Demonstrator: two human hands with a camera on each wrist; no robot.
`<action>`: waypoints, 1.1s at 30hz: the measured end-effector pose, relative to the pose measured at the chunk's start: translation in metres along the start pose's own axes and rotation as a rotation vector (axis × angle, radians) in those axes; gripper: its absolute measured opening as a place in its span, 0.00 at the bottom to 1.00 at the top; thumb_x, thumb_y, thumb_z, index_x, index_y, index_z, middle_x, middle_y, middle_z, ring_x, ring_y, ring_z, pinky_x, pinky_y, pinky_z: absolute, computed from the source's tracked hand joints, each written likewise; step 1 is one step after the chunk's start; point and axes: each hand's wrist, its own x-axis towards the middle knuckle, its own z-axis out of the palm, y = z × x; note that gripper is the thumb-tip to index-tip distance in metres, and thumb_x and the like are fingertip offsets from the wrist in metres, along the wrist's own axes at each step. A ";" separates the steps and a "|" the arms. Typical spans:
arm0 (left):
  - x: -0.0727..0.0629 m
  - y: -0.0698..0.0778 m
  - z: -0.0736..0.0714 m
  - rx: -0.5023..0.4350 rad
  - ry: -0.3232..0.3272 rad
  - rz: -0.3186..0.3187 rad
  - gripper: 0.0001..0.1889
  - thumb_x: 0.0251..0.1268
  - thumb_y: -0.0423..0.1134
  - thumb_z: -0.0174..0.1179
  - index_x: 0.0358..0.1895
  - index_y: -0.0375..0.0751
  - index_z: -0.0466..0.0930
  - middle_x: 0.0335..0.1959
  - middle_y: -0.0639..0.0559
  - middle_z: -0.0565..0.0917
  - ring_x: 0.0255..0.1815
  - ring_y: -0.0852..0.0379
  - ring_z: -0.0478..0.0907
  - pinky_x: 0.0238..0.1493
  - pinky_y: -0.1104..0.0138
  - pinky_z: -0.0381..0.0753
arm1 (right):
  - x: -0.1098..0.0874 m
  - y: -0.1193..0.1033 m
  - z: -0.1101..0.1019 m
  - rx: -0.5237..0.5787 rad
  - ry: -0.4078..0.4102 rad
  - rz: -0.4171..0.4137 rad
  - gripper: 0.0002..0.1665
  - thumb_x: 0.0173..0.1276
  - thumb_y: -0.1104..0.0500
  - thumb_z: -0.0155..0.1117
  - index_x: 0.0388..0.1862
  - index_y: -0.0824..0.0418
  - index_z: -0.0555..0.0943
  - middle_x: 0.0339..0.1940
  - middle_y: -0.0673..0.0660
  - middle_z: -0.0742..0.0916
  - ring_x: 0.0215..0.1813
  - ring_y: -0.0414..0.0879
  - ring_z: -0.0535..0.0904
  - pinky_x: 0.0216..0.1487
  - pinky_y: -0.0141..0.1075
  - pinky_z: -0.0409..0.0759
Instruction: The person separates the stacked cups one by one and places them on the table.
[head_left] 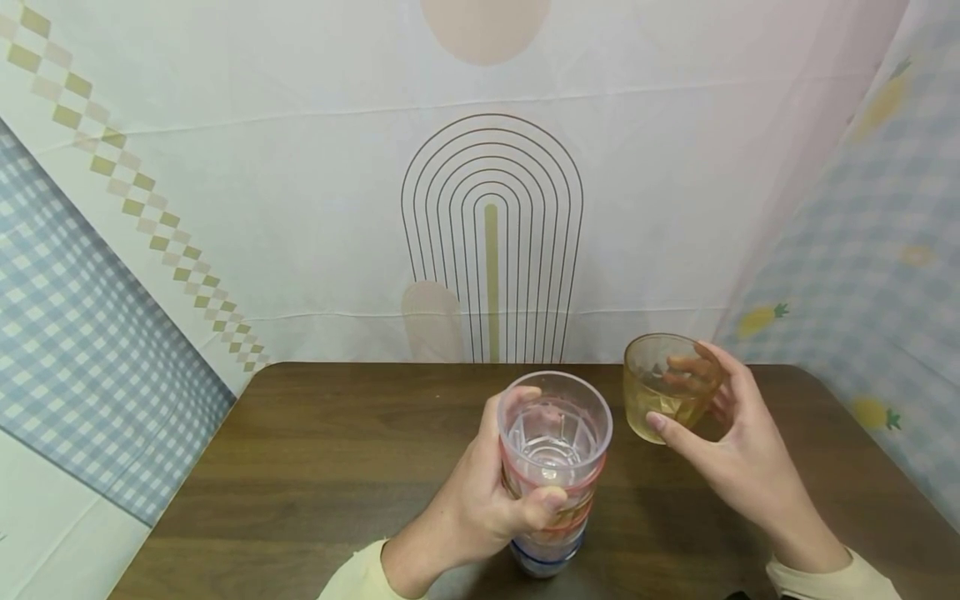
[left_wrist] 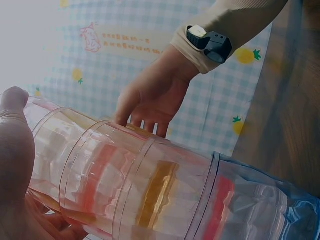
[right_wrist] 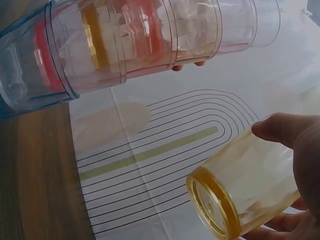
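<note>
A tall stack of nested see-through tumblers (head_left: 557, 442) is gripped by my left hand (head_left: 476, 496), thumb on the near side and fingers round the far side. The top tumbler is colourless; pink, amber and blue bands show below, with a blue tumbler (left_wrist: 300, 212) at the bottom. To the right, my right hand (head_left: 753, 454) holds a single yellow tumbler (head_left: 663, 404) between thumb and fingers, mouth up. That tumbler is apart from the stack, a little to its right. In the right wrist view its thick amber base (right_wrist: 215, 205) faces the stack.
A dark wooden table (head_left: 337, 467) lies beneath both hands. Behind it hangs a pale cloth (head_left: 300, 208) with an arch pattern, and checked cloths with pineapples (head_left: 847, 333) flank the sides. The right forearm wears a black wrist device (left_wrist: 215, 47).
</note>
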 end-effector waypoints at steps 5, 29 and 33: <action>0.000 0.000 0.000 -0.002 0.003 -0.006 0.41 0.69 0.57 0.70 0.77 0.49 0.59 0.65 0.43 0.83 0.65 0.54 0.83 0.71 0.61 0.82 | 0.000 0.003 0.001 -0.015 0.000 0.005 0.61 0.57 0.76 0.80 0.84 0.55 0.60 0.64 0.39 0.82 0.62 0.25 0.80 0.61 0.18 0.69; 0.000 0.000 -0.001 -0.009 0.007 -0.002 0.42 0.69 0.57 0.71 0.78 0.49 0.59 0.65 0.42 0.82 0.64 0.53 0.83 0.71 0.59 0.83 | -0.003 0.018 0.006 -0.057 -0.067 0.091 0.59 0.61 0.69 0.82 0.85 0.59 0.57 0.68 0.45 0.81 0.64 0.22 0.75 0.61 0.14 0.67; 0.000 0.000 0.000 -0.010 0.002 0.004 0.42 0.69 0.56 0.71 0.78 0.48 0.59 0.66 0.41 0.82 0.65 0.53 0.83 0.71 0.59 0.83 | -0.004 0.021 0.008 -0.055 -0.073 0.106 0.59 0.62 0.68 0.82 0.84 0.60 0.57 0.68 0.54 0.81 0.63 0.23 0.75 0.60 0.14 0.68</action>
